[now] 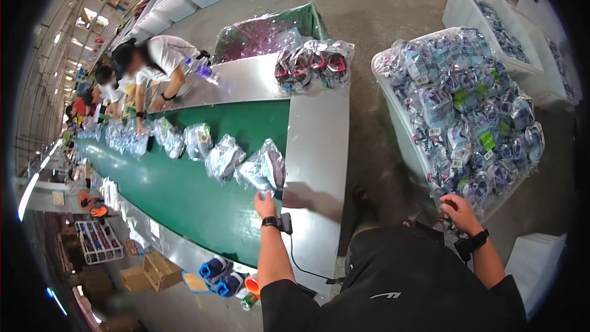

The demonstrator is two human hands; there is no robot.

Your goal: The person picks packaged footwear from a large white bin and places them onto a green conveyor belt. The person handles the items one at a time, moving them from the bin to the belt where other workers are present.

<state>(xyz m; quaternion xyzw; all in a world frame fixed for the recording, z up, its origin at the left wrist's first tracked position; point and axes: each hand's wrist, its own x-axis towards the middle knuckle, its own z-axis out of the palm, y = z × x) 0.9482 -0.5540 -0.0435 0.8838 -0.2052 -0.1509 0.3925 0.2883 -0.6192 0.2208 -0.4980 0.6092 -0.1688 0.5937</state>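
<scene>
My left hand (266, 206) reaches over the near end of the green conveyor belt (178, 190), fingers apart, at the lower edge of a clear-bagged pair of shoes (264, 167). Whether the fingertips touch the plastic, I cannot tell. More bagged shoes (225, 158) lie in a line farther along the belt. At the near edge of a large white bin (402, 141), my right hand (462, 214) is open with loosely curled fingers, nothing clear in its grasp. Bagged blue-and-purple shoes (458, 107) fill this bin above its rim.
Bagged black-and-red shoes (313, 66) stand on the metal table's far corner. A co-worker (166, 64) leans over the belt at the far left. Dark blue shoes (221, 275) sit beside the near metal edge. Another white bin (491, 31) stands behind the full one.
</scene>
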